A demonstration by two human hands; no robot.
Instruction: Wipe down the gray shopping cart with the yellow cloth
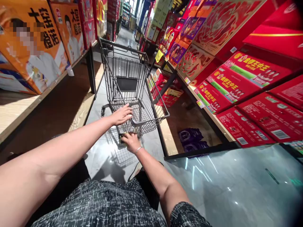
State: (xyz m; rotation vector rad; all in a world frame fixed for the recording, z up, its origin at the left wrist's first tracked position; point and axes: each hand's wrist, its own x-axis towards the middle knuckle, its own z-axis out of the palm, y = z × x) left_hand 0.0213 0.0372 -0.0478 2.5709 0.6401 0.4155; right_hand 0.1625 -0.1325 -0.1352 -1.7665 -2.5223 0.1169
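A dark wire shopping cart (157, 94) stands in the aisle just ahead of me, tilted a little. My left hand (121, 114) rests on the near rim of its basket, fingers stretched over the wire. Lower down, my right hand (131, 142), with a thin bracelet at the wrist, is closed at the cart's underside. It presses on a small dark greenish thing (122, 138) that I cannot make out. The basket looks empty.
Red gift boxes (227, 85) fill the slanted shelves on the right, with purple packs (190, 138) on the low shelf beneath. Orange boxes (35, 53) line the left shelf. The glossy grey floor (106, 157) runs down the narrow aisle past the cart.
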